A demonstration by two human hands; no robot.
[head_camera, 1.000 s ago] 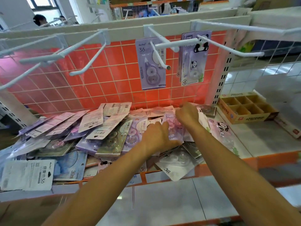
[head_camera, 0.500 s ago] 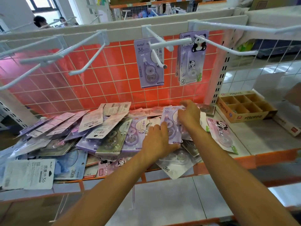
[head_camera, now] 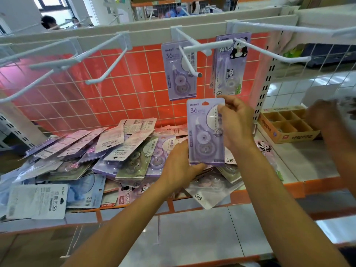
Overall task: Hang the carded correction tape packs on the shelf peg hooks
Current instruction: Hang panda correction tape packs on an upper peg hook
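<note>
Orange grid backing (head_camera: 115, 89) rises behind the shelf (head_camera: 312, 185), whose left and middle carry a heap of carded packs (head_camera: 92, 157). White peg hooks (head_camera: 208, 46) hold two hung packs (head_camera: 179, 78). Below them, over the heap's right edge, a lilac correction tape pack (head_camera: 202, 132) stands upright. The right hand (head_camera: 237, 124) pinches its right side and the left hand (head_camera: 179, 168) grips its bottom edge.

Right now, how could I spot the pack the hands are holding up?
Look at the orange grid wall behind the shelf. Below its two hung packs, the left hand and right hand hold one purple pack upright. Only it stands up off the pile.
</note>
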